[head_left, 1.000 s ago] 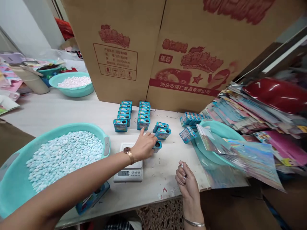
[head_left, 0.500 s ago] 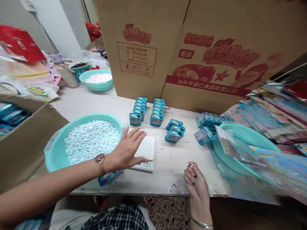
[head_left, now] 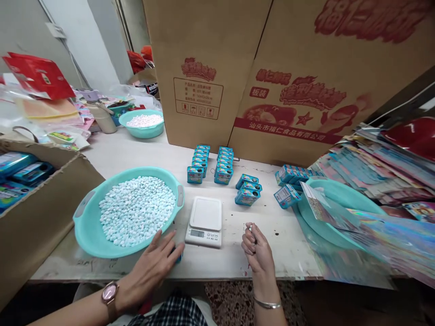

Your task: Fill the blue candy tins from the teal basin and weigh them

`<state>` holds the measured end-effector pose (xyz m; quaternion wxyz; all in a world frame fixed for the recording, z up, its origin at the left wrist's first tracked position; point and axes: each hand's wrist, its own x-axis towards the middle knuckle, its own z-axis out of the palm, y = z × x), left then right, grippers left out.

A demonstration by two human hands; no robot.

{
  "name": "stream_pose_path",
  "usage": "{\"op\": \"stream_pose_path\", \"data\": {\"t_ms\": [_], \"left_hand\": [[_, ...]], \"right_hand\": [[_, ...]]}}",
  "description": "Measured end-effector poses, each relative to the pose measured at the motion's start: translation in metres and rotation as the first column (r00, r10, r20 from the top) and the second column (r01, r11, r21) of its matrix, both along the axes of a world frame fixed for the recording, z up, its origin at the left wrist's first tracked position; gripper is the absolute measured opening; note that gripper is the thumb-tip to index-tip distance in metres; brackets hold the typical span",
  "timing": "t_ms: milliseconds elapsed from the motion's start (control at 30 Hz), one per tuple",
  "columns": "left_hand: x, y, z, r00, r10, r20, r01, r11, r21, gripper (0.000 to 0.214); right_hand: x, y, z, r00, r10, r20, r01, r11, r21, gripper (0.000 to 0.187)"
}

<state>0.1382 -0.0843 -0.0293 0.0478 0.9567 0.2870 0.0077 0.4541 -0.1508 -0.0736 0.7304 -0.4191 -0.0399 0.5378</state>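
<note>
My left hand [head_left: 154, 265] lies at the table's near edge with fingers spread, its fingertips over a small blue box [head_left: 178, 256] beside the teal basin [head_left: 89, 226] of pale blue candies. My right hand [head_left: 257, 246] is closed around a few small pale candies, held just right of the white digital scale [head_left: 205, 221]. The scale's platform is bare. Behind it stand two rows of small blue tins [head_left: 210, 163] and three more tins [head_left: 248, 190] grouped to the right.
Two large cardboard cartons [head_left: 272, 77] wall the back of the table. An open carton [head_left: 34, 199] with blue packs sits left. A second teal basin [head_left: 142, 124] of white candies is far left. An empty teal basin [head_left: 336, 213] and glossy card sheets [head_left: 380, 181] fill the right.
My left hand pulled back from the tins, crossed the scale and came down at the near edge by the blue box. The right hand stayed closed. The view shifted left.
</note>
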Motion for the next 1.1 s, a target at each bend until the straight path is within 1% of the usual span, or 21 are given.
{"op": "stream_pose_path", "data": {"t_ms": [67, 133, 200, 267, 333, 433, 500, 533, 567, 633, 667, 700, 767, 833, 867, 933, 1000, 1067, 1100], "left_hand": [[0.007, 0.001, 0.011, 0.998, -0.014, 0.061, 0.017, 0.999, -0.042, 0.072], [0.021, 0.009, 0.024, 0.988, -0.011, 0.154, 0.019, 0.999, -0.050, 0.067], [0.044, 0.026, 0.037, 0.973, -0.019, 0.228, 0.031, 0.998, -0.050, 0.060], [0.072, 0.049, 0.045, 0.966, -0.034, 0.257, 0.052, 0.997, -0.064, 0.055], [0.101, 0.071, 0.045, 0.961, -0.046, 0.273, 0.067, 0.995, -0.070, 0.053], [0.136, 0.094, 0.034, 0.968, -0.073, 0.239, 0.094, 0.992, -0.081, 0.054], [0.148, 0.101, 0.028, 0.978, -0.063, 0.198, 0.087, 0.990, -0.113, 0.066], [0.149, 0.102, 0.027, 0.978, -0.044, 0.202, 0.070, 0.990, -0.123, 0.078], [0.147, 0.102, 0.029, 0.973, -0.020, 0.231, 0.049, 0.991, -0.123, 0.093], [0.131, 0.099, 0.039, 0.932, 0.040, 0.360, -0.007, 0.996, -0.093, 0.117], [0.118, 0.097, 0.046, 0.896, 0.072, 0.439, -0.044, 0.996, -0.072, 0.122], [0.103, 0.095, 0.054, 0.852, 0.112, 0.511, -0.094, 0.994, -0.061, 0.121], [0.067, 0.091, 0.067, 0.761, 0.240, 0.603, -0.236, 0.968, -0.087, 0.115], [0.033, 0.084, 0.071, 0.680, 0.374, 0.631, -0.353, 0.921, -0.165, 0.103], [0.017, 0.080, 0.069, 0.644, 0.437, 0.628, -0.391, 0.894, -0.221, 0.093], [-0.007, 0.071, 0.060, 0.573, 0.543, 0.614, -0.434, 0.836, -0.335, 0.070], [-0.020, 0.061, 0.048, 0.516, 0.624, 0.587, -0.455, 0.780, -0.429, 0.054], [-0.025, 0.054, 0.039, 0.500, 0.664, 0.555, -0.460, 0.747, -0.479, 0.047], [-0.024, 0.053, 0.036, 0.510, 0.667, 0.543, -0.453, 0.745, -0.490, 0.046]], "right_hand": [[0.004, -0.005, -0.005, 0.999, -0.005, -0.042, 0.005, 1.000, 0.004, 0.028], [0.009, -0.008, -0.009, 0.994, 0.003, -0.110, 0.001, 0.999, 0.038, 0.024], [0.014, -0.008, -0.010, 0.982, 0.022, -0.186, -0.004, 0.995, 0.095, 0.019], [0.018, -0.005, -0.009, 0.968, 0.042, -0.248, -0.003, 0.988, 0.154, 0.014], [0.020, -0.002, -0.005, 0.954, 0.057, -0.293, 0.002, 0.980, 0.198, 0.010], [0.022, 0.001, 0.001, 0.932, 0.076, -0.354, 0.009, 0.972, 0.234, 0.009], [0.023, 0.000, 0.003, 0.919, 0.079, -0.385, 0.015, 0.972, 0.236, 0.010], [0.024, -0.001, 0.004, 0.915, 0.073, -0.397, 0.024, 0.972, 0.232, 0.011], [0.025, -0.003, 0.004, 0.912, 0.062, -0.406, 0.035, 0.973, 0.227, 0.012], [0.029, -0.006, 0.002, 0.905, 0.030, -0.424, 0.066, 0.975, 0.211, 0.014], [0.031, -0.008, 0.000, 0.901, 0.012, -0.433, 0.083, 0.976, 0.201, 0.016], [0.032, -0.009, -0.002, 0.897, -0.004, -0.442, 0.098, 0.977, 0.188, 0.019], [0.035, -0.010, -0.005, 0.888, -0.031, -0.458, 0.113, 0.982, 0.153, 0.023], [0.036, -0.005, -0.006, 0.879, -0.050, -0.474, 0.117, 0.987, 0.113, 0.025], [0.035, -0.001, -0.005, 0.874, -0.057, -0.483, 0.118, 0.988, 0.097, 0.025], [0.032, 0.011, 0.002, 0.865, -0.071, -0.498, 0.128, 0.988, 0.081, 0.023], [0.029, 0.026, 0.012, 0.861, -0.082, -0.501, 0.144, 0.986, 0.085, 0.021], [0.024, 0.042, 0.023, 0.869, -0.086, -0.488, 0.151, 0.984, 0.096, 0.019], [0.021, 0.050, 0.029, 0.876, -0.084, -0.475, 0.149, 0.984, 0.101, 0.018]]}}
